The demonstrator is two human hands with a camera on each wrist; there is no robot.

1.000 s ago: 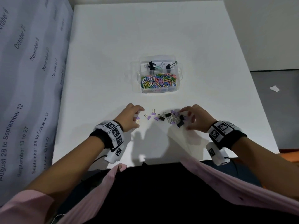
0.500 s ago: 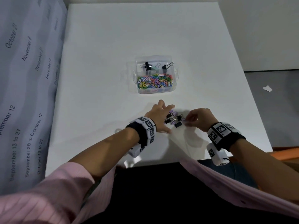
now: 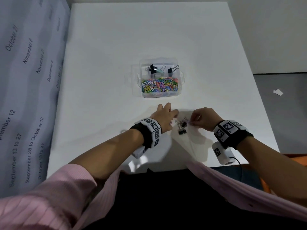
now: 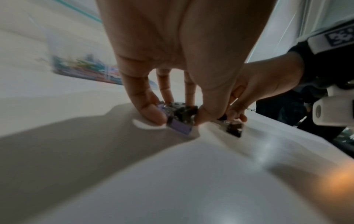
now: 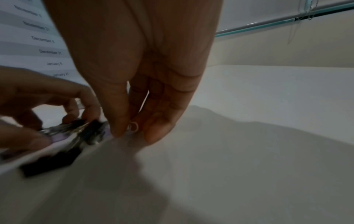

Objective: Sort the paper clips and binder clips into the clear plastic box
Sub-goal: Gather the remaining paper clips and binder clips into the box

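Left hand (image 4: 168, 63) grip pinching binder clips (image 4: 180, 115), right hand (image 5: 145, 72) grip pinching wire loop (image 5: 134, 126)

A white table (image 3: 116, 47) carries a clear plastic box (image 3: 180, 90) of rainbow-coloured paper clips (image 3: 160, 85), with black and mint binder clips (image 3: 153, 68) at its twelve o'clock. Black and lilac loose binder clips (image 3: 182, 128), pink sleeves (image 3: 49, 196), checkered black-and-white wristbands (image 3: 152, 128).
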